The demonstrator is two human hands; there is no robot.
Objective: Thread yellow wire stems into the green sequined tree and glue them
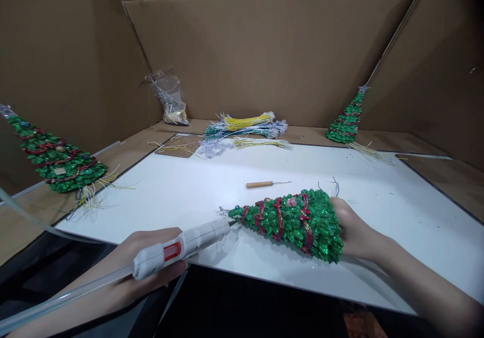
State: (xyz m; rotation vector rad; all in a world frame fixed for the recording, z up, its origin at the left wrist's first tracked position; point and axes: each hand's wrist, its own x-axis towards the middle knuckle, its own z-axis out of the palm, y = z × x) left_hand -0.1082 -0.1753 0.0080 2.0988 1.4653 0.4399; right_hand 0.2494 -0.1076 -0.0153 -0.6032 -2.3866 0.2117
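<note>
My left hand (153, 247) is closed around a white hot glue gun (204, 237), its dark nozzle at the tip of a small green Christmas tree (291, 222). A clear glue stick (64, 297) sticks out of the gun's back end. The tree lies on its side over the white board, wound with red garland, and a small silver star (224, 211) shows at its pointed end. At the tree's wide base is my right hand (350, 232), gripping it from there; its fingers are mostly hidden behind the tree. A wooden-handled awl (260, 184) lies just beyond the tree.
Similar decorated trees stand at the left (64, 161) and back right (346, 121). Bundles of yellow and green wires (247, 126) lie along the back edge, near a clear plastic bag (169, 98). Cardboard walls (242, 50) surround the white board (393, 196).
</note>
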